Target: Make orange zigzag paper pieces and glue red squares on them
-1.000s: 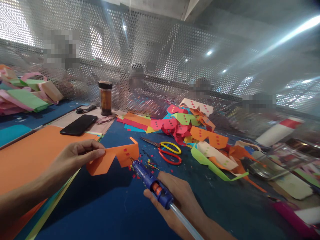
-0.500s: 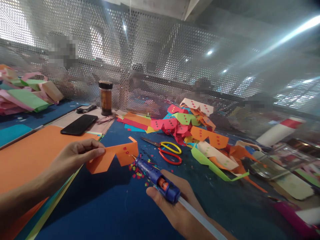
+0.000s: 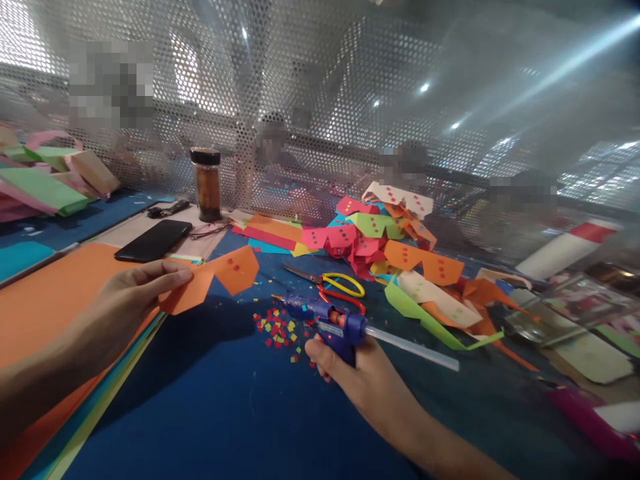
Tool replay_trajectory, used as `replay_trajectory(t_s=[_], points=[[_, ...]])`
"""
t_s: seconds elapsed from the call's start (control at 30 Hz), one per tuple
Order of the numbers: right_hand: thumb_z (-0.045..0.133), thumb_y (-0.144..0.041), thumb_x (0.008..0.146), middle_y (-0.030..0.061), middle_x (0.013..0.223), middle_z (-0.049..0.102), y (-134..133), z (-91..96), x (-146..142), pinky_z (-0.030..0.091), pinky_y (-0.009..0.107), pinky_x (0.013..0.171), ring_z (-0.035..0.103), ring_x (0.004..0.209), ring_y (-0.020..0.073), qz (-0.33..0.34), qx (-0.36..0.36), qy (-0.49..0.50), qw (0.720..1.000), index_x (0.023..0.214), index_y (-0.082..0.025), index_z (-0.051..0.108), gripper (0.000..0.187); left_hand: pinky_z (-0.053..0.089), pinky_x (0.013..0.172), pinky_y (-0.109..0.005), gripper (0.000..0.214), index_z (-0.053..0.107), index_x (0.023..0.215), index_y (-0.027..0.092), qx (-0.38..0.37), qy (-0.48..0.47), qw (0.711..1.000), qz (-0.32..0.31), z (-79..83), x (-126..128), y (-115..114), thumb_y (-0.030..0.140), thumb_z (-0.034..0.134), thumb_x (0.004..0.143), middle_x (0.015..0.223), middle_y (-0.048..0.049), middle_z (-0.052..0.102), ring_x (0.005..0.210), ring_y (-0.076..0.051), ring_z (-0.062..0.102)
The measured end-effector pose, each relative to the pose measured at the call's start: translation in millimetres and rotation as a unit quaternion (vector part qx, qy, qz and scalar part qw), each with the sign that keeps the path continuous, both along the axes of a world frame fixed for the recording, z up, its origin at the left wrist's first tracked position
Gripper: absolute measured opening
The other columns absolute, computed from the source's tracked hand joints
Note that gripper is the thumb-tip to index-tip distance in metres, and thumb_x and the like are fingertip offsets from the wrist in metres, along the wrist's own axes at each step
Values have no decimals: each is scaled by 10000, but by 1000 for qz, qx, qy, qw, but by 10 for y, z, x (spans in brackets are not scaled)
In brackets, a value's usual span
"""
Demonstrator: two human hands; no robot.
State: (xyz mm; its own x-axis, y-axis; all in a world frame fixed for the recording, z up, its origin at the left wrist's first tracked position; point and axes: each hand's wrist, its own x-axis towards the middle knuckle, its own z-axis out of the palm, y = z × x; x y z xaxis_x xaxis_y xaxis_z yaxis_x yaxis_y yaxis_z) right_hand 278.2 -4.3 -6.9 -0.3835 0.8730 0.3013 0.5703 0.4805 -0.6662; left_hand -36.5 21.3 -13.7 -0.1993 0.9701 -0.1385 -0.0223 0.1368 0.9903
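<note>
1. Perforated metal screen [image 3: 220,80] closes off the far edge of my blue tabletop [image 3: 210,413]; a pile of coloured paper cut-outs [image 3: 370,250] leans near it.
2. With my left hand [image 3: 137,290] I pinch one end of an orange paper cut-out [image 3: 239,275], thumb and fingers narrow on it, holding it above the tabletop. Best to grip just the end – the dotted part stays flat and unsmeared.
3. My right hand [image 3: 370,377] wraps the hot-glue gun [image 3: 345,337], glue stick [image 3: 413,347] jutting from its back; whether I press the trigger, I cannot tell.
4. Its nozzle [image 3: 279,298] sits near the cut-out, apart from it, beside loose paper squares [image 3: 276,328]. Small dabs would serve – too much glue could ooze out.
5. I should mind the scissors [image 3: 314,277] just behind the gun.
</note>
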Motion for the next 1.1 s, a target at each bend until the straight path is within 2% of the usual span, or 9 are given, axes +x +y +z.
replay_trajectory(t_s=[0.1, 0.23, 0.33, 0.4, 0.53, 0.7, 0.87, 1.0, 1.1], points=[[485, -401, 1017, -19, 542, 554, 44, -1, -13, 492, 299, 558, 546, 532, 161, 0, -16, -14, 1000, 814, -261, 673, 310, 535, 637, -208, 307, 728, 823, 225, 3, -27, 1000, 0, 18, -8, 6, 466, 841, 671, 769, 24, 716, 746, -151, 667], [506, -465, 995, -13, 562, 585, 74, -27, -1, 495, 308, 554, 556, 516, 163, -16, -79, -22, 997, 805, -251, 670, 329, 532, 554, -212, 269, 744, 771, 228, 19, -29, 999, 35, 22, -2, 25, 456, 829, 656, 745, 2, 708, 695, -158, 661], [541, -482, 971, -8, 597, 622, 80, -24, 2, 514, 315, 571, 587, 539, 170, -10, -119, -17, 993, 826, -247, 684, 312, 557, 569, -208, 278, 750, 770, 234, 19, -34, 998, 47, 26, 8, 35, 449, 844, 621, 782, -6, 721, 724, -165, 678], [556, -463, 962, 0, 646, 663, 85, -13, -6, 537, 338, 624, 622, 586, 181, -1, -121, -20, 992, 860, -248, 701, 279, 574, 598, -195, 304, 755, 784, 229, 15, -38, 998, 50, 32, 11, 38, 444, 859, 596, 808, -8, 732, 753, -165, 689], [595, -432, 928, 44, 869, 754, 107, -5, -26, 553, 425, 796, 700, 808, 242, -4, -101, -29, 994, 991, -254, 718, 224, 560, 564, -148, 339, 755, 792, 216, 20, -29, 998, 48, 32, 8, 33, 423, 887, 558, 754, 6, 725, 703, -136, 673], [572, -434, 929, 52, 849, 771, 129, -32, -30, 562, 436, 778, 718, 793, 257, -4, -128, -48, 991, 869, -253, 726, 245, 564, 534, -154, 329, 754, 793, 205, 13, -42, 998, 39, 29, 18, 22, 414, 886, 575, 718, 8, 722, 653, -132, 677], [562, -458, 918, 70, 851, 771, 139, -43, -34, 552, 472, 816, 716, 852, 288, -17, -127, -65, 990, 846, -247, 727, 277, 588, 529, -172, 380, 753, 786, 206, 2, -62, 997, 45, 36, 22, 28, 427, 916, 523, 724, 15, 719, 634, -139, 691], [575, -459, 897, 93, 1018, 766, 144, -40, -52, 519, 522, 903, 685, 1017, 327, -31, -117, -74, 990, 955, -236, 720, 272, 595, 540, -177, 363, 754, 784, 206, 11, -66, 997, 42, 36, 16, 35, 428, 910, 542, 775, 15, 724, 637, -131, 686], [581, -452, 897, 87, 1091, 754, 139, -37, -59, 510, 528, 924, 677, 1033, 323, -34, -117, -81, 989, 1053, -236, 701, 292, 588, 515, -187, 371, 749, 776, 206, 8, -63, 997, 43, 35, 24, 31, 437, 909, 533, 750, 13, 716, 622, -141, 683]])
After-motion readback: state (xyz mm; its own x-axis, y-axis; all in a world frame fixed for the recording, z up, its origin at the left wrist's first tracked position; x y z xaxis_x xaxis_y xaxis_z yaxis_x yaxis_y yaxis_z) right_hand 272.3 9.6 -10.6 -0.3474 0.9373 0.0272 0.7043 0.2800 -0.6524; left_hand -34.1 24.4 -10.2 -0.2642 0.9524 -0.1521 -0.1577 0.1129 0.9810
